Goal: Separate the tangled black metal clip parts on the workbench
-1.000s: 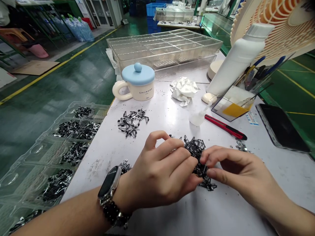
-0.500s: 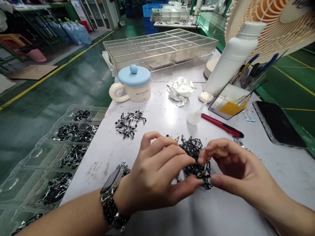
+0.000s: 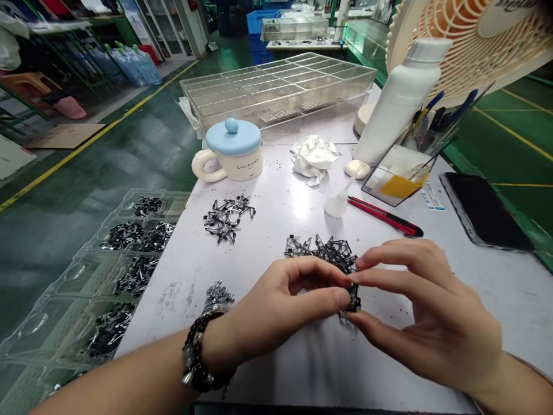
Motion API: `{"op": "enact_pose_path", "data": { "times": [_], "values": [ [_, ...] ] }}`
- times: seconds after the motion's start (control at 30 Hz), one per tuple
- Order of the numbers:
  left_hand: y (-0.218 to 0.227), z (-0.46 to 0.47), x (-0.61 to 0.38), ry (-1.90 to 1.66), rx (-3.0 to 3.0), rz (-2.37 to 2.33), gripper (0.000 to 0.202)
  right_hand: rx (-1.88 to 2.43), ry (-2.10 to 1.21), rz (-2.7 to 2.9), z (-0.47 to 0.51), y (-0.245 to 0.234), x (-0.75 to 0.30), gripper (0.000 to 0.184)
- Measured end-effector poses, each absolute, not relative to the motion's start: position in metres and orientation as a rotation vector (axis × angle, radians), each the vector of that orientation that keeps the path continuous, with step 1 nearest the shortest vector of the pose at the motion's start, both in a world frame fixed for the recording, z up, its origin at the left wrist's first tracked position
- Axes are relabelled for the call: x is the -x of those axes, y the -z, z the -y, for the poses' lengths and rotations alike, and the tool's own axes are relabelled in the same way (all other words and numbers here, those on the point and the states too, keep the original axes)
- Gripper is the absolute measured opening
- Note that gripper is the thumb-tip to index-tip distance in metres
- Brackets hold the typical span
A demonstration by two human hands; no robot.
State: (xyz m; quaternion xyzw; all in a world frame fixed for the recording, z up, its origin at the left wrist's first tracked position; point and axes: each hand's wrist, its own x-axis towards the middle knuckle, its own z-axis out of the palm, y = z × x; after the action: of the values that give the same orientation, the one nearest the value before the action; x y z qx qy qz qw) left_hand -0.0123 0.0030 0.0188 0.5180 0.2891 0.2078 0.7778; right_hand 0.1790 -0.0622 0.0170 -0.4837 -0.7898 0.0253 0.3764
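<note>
My left hand (image 3: 276,311) and my right hand (image 3: 427,317) meet over the white table (image 3: 302,369), both pinching one small black metal part (image 3: 354,300) between thumb and fingers. Just behind the fingertips lies a pile of the same black parts (image 3: 324,251). A second, smaller pile (image 3: 227,216) lies further back on the left. A little heap of shiny metal bits (image 3: 218,294) sits by my left wrist, which wears a bead bracelet.
A clear blister tray (image 3: 78,271) with parts in several pockets overhangs the table's left edge. Behind stand a lidded mug (image 3: 233,151), crumpled tissue (image 3: 314,155), red knife (image 3: 386,216), white bottle (image 3: 400,104), fan (image 3: 475,46), compartment box (image 3: 276,86) and a dark tablet (image 3: 484,210).
Both hands have drawn back toward me, off the main pile, and now pinch a single part between them. The left wrist has turned so that the watch face no longer shows.
</note>
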Motion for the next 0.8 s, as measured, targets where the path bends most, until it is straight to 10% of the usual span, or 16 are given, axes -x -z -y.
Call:
{"op": "enact_pose_path", "data": {
  "times": [0.8],
  "values": [
    [-0.014,0.002,0.005,-0.350,-0.510,-0.581,0.014,1.273,0.025,1.875,0.051,-0.033,-0.204,0.046]
  ]
}}
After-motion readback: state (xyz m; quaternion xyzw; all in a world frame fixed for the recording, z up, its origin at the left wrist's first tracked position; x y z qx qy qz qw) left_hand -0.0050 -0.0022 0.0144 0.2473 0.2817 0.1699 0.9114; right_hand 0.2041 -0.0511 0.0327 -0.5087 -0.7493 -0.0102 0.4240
